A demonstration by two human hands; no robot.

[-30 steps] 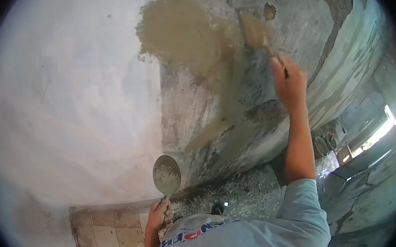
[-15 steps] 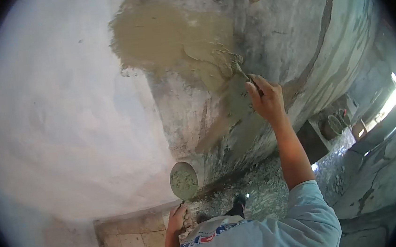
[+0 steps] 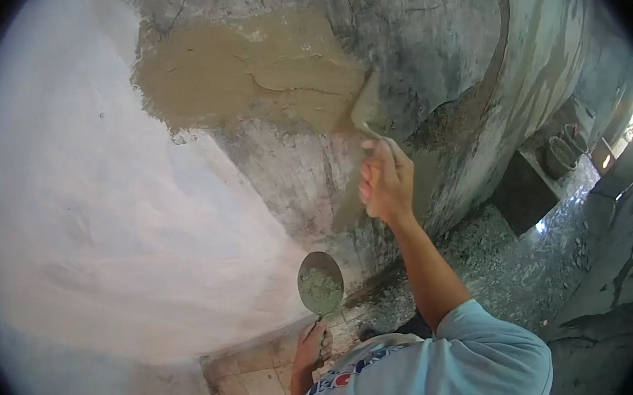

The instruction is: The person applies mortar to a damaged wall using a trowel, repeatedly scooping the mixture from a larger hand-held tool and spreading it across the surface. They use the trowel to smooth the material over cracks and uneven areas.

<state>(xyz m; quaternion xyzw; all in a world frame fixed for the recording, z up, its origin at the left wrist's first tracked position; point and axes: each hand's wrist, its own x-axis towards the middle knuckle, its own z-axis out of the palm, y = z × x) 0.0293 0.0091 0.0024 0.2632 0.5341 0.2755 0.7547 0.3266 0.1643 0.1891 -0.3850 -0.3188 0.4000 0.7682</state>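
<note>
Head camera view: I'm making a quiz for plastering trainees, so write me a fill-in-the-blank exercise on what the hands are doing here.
The right hand presses a trowel against the ____.
The left hand holds the round pan of wet mix ____ than the right hand.
The fresh brown patch lies ____ the round pan.
Missing words: wall; lower; above.
</note>
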